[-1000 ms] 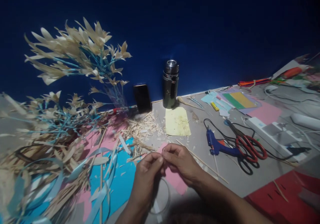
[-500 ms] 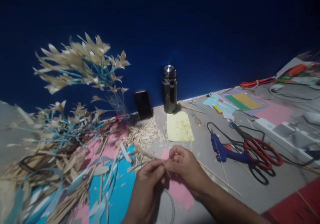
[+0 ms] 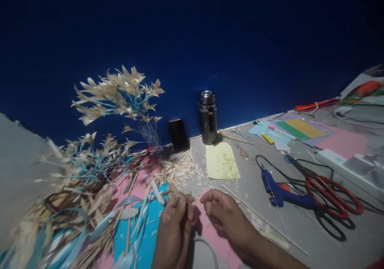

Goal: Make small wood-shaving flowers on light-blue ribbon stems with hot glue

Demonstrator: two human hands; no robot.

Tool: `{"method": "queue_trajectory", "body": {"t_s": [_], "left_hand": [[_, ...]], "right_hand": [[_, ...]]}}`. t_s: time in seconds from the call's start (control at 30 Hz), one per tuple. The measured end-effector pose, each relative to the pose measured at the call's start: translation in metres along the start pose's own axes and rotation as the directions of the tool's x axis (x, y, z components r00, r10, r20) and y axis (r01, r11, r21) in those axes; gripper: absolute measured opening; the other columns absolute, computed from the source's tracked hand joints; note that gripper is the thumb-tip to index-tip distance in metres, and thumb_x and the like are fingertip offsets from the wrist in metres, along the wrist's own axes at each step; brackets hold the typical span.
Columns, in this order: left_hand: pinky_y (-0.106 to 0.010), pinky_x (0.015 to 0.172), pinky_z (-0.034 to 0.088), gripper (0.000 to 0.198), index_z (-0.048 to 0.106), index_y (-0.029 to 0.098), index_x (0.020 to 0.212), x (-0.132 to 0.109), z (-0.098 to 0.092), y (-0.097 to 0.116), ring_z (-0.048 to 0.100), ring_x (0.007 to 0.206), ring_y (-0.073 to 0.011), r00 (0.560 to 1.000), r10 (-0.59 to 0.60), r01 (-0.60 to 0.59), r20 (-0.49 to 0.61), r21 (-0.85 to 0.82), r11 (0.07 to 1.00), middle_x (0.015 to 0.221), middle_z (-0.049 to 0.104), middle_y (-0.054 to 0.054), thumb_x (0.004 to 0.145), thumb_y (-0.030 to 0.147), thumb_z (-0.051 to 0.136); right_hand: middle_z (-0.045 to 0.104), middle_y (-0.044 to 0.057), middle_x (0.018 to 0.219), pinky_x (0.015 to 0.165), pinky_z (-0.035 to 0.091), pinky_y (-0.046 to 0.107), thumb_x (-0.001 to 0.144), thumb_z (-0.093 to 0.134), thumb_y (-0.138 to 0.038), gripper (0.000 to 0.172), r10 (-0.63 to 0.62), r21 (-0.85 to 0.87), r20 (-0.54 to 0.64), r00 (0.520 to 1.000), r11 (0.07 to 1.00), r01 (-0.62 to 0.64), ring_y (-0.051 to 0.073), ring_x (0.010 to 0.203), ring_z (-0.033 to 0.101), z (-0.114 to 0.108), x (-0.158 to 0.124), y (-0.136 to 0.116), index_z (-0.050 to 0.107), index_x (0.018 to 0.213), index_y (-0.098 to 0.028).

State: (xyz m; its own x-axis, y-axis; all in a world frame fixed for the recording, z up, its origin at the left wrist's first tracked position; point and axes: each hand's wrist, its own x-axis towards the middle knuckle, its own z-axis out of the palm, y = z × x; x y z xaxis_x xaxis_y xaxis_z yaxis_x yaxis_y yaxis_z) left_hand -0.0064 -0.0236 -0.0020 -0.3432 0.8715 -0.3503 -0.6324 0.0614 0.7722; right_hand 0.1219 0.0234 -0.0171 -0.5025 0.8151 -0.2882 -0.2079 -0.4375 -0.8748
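My left hand (image 3: 175, 225) is closed, with thumb and forefinger pinching a thin pale strip (image 3: 189, 203) whose end pokes out toward the right. Just beside it, my right hand (image 3: 223, 215) has its fingers curled in toward the thumb, a small gap away from the left. Whether anything sits between those right fingertips is too small to make out. Under the hands lies a pink sheet (image 3: 207, 233), and a grey cord (image 3: 207, 243) loops below them. A blue sheet (image 3: 144, 229) with scraps on it is left of my left hand.
Dried husk flowers (image 3: 120, 95) and a heap of husk strips (image 3: 75, 225) fill the left. A phone (image 3: 178, 135) and a flask (image 3: 208, 119) stand by the wall. Rightward are a blue glue gun (image 3: 282, 193), red-handled scissors (image 3: 333, 195), a power strip (image 3: 345, 169) and yellow paper (image 3: 222, 161).
My hands were together at the fingertips; now the right has drawn apart to the right, and the strip shows in the left. The whole view has shifted slightly.
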Motion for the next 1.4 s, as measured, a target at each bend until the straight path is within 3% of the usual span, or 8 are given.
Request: {"method": "queue_trajectory", "body": {"t_s": [0.27, 0.43, 0.5, 0.63, 0.7, 1.03, 1.27, 1.4], "left_hand": [[-0.020, 0.047, 0.042, 0.046, 0.068, 0.013, 0.075, 0.002, -0.002, -0.007, 0.051, 0.045, -0.0083, 0.998, -0.064, 0.064, -0.018, 0.022, 0.998, 0.053, 0.064, 0.001, 0.048, 0.032, 0.100], [-0.020, 0.045, 0.037, 0.041, 0.062, 0.016, 0.073, 0.003, -0.008, -0.015, 0.046, 0.043, -0.0087, 0.989, -0.089, 0.087, 0.115, 0.027, 0.996, 0.048, 0.057, 0.003, 0.060, 0.038, 0.095], [-0.022, 0.044, 0.035, 0.040, 0.058, 0.018, 0.070, 0.005, -0.008, -0.018, 0.043, 0.041, -0.0093, 0.980, -0.105, 0.102, 0.167, 0.027, 0.994, 0.046, 0.053, 0.004, 0.068, 0.043, 0.090], [-0.021, 0.045, 0.032, 0.042, 0.056, 0.018, 0.070, 0.006, -0.007, -0.021, 0.040, 0.042, -0.0076, 0.975, -0.129, 0.122, 0.179, 0.047, 0.991, 0.048, 0.052, 0.004, 0.070, 0.045, 0.088], [-0.022, 0.045, 0.032, 0.042, 0.058, 0.018, 0.073, 0.006, -0.007, -0.022, 0.041, 0.043, -0.0081, 0.977, -0.136, 0.125, 0.165, 0.075, 0.989, 0.049, 0.052, 0.004, 0.070, 0.048, 0.087], [-0.022, 0.046, 0.031, 0.037, 0.060, 0.017, 0.073, 0.012, -0.015, -0.021, 0.041, 0.043, -0.0085, 0.989, -0.065, 0.052, 0.135, 0.096, 0.994, 0.047, 0.051, 0.004, 0.075, 0.045, 0.084], [-0.019, 0.045, 0.028, 0.039, 0.060, 0.016, 0.071, 0.014, -0.015, -0.017, 0.038, 0.042, -0.0071, 0.993, -0.078, 0.074, 0.087, 0.043, 0.996, 0.047, 0.049, 0.005, 0.070, 0.044, 0.088], [-0.018, 0.047, 0.034, 0.041, 0.062, 0.016, 0.072, 0.010, -0.013, -0.006, 0.042, 0.048, -0.0066, 0.995, -0.092, 0.090, 0.032, 0.036, 0.995, 0.057, 0.054, 0.003, 0.064, 0.041, 0.092]], "right_hand": [[0.032, -0.012, 0.047, 0.043, 0.014, 0.021, 0.085, 0.066, -0.065, 0.048, -0.114, -0.055, -0.027, 0.993, 0.992, 0.112, 0.006, 0.043, 0.021, -0.008, 0.010, 0.015, 0.056, 0.078, -0.019], [0.061, 0.000, 0.065, 0.051, 0.038, 0.023, 0.092, 0.059, -0.044, 0.028, -0.192, -0.317, -0.050, 0.980, 0.934, 0.167, 0.012, 0.052, 0.050, -0.011, 0.007, 0.009, 0.063, 0.086, -0.017], [0.072, 0.007, 0.086, 0.068, 0.048, 0.027, 0.092, 0.053, -0.027, 0.019, -0.260, -0.587, 0.016, 0.965, 0.779, 0.220, 0.018, 0.075, 0.066, -0.006, 0.007, -0.006, 0.069, 0.097, -0.017], [0.076, 0.012, 0.102, 0.081, 0.047, 0.034, 0.092, 0.052, -0.019, 0.024, -0.229, -0.977, 0.187, 0.955, 0.056, 0.205, 0.027, 0.097, 0.071, 0.008, 0.038, -0.050, 0.075, 0.098, -0.019], [0.078, 0.014, 0.101, 0.079, 0.047, 0.032, 0.094, 0.053, -0.021, 0.024, -0.203, -0.993, 0.115, 0.972, -0.056, 0.106, 0.027, 0.097, 0.072, 0.012, 0.072, -0.070, 0.077, 0.094, -0.019], [0.064, 0.011, 0.128, 0.093, 0.056, 0.046, 0.099, 0.065, -0.037, 0.035, -0.150, -0.999, -0.035, 0.988, -0.030, -0.040, 0.026, 0.110, 0.066, 0.014, 0.196, -0.080, 0.062, 0.127, -0.016], [0.064, 0.011, 0.126, 0.089, 0.058, 0.044, 0.098, 0.067, -0.033, 0.034, -0.087, -0.987, -0.079, 0.993, 0.147, -0.066, 0.025, 0.107, 0.067, 0.005, 0.196, -0.096, 0.062, 0.126, -0.015], [0.074, 0.010, 0.093, 0.079, 0.055, 0.029, 0.094, 0.066, -0.019, 0.014, -0.153, -0.935, -0.018, 0.988, 0.353, 0.038, 0.021, 0.090, 0.072, 0.019, 0.157, -0.104, 0.073, 0.099, -0.009]]}}
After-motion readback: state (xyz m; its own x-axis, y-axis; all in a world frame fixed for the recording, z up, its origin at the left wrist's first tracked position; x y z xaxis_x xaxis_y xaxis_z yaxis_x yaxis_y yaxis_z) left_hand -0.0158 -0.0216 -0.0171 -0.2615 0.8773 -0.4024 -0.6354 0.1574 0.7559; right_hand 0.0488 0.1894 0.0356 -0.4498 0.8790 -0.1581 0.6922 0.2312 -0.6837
